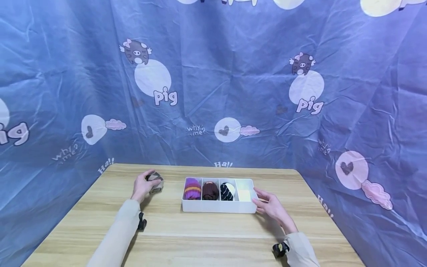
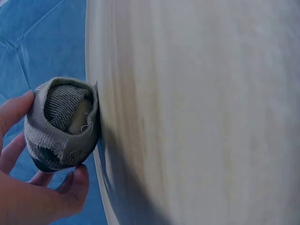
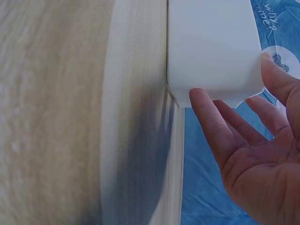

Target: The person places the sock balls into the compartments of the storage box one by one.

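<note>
Grey-brown knit, rolled into a ball, is sitting in the left hand (image 1: 142, 186): the rolled sock (image 1: 155, 182) is being gripped with the fingers (image 2: 13, 112) curling over its top and the thumb closing in from below. In the left wrist view the sock's folded cuff is facing outward and the roll is touching the wooden bench (image 1: 213, 237) along one side. The sock is lying at the fingertip end of this hand, well to the left of the tray.

The right hand (image 1: 271, 206) is lying open, fingers straight and slightly spread, with the fingertips (image 3: 201, 101) pressing against the right end wall of the white divided tray (image 1: 218, 207). The right wrist view is showing the thumb against the far corner of that wall and the other fingers against the near corner.

Moving outward from the right hand, the nearest tray compartment is holding a pale cream roll (image 1: 244, 195). Next to it a black roll with white stripes (image 1: 227, 191) is sitting, then a dark brown roll (image 1: 210, 190), and furthest from this hand a purple roll with an orange band (image 1: 192, 188).

Beyond both hands, a blue printed cloth backdrop (image 1: 253, 92) with pig cartoons is enclosing the bench on three sides.
</note>
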`<state>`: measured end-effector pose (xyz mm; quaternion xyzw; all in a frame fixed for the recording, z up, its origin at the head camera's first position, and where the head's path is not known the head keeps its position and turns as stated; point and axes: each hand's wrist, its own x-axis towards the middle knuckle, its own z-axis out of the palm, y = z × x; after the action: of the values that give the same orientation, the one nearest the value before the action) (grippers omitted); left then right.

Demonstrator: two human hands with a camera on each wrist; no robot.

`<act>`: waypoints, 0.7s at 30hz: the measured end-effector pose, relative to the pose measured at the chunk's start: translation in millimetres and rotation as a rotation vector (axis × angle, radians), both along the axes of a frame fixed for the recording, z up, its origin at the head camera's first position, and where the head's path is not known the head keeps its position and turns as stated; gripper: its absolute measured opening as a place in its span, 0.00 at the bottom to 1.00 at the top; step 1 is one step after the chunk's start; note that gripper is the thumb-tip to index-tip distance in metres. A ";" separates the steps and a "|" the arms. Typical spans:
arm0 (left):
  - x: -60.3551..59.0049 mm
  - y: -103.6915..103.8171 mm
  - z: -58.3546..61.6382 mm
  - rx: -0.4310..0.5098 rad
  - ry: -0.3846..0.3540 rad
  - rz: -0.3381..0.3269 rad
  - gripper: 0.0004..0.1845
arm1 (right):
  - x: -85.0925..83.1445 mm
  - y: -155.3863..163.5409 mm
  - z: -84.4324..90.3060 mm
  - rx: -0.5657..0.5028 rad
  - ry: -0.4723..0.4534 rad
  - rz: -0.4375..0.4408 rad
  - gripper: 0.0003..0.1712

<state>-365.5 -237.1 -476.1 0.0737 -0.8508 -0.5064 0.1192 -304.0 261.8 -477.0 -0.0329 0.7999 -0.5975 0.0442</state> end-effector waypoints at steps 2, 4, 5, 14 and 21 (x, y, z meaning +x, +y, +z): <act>-0.8 1.6 -0.2 0.004 -0.009 -0.013 0.35 | 0.3 0.4 0.2 0.001 -0.001 -0.004 0.36; -1.0 3.1 -0.7 0.007 -0.023 -0.014 0.36 | 0.5 0.8 0.5 0.001 -0.003 -0.002 0.36; -0.5 3.8 -0.4 0.011 -0.031 -0.016 0.37 | 0.6 1.0 0.9 0.001 -0.005 0.000 0.36; 0.3 10.0 2.8 0.005 -0.030 -0.021 0.38 | -0.7 1.9 3.6 0.002 0.009 0.021 0.36; 1.7 14.1 3.4 -0.005 -0.030 0.000 0.38 | 0.6 0.9 1.8 0.002 -0.004 0.008 0.36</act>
<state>-363.8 -223.0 -472.7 0.0810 -0.8538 -0.5030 0.1069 -303.4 262.7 -475.2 -0.0350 0.8004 -0.5965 0.0482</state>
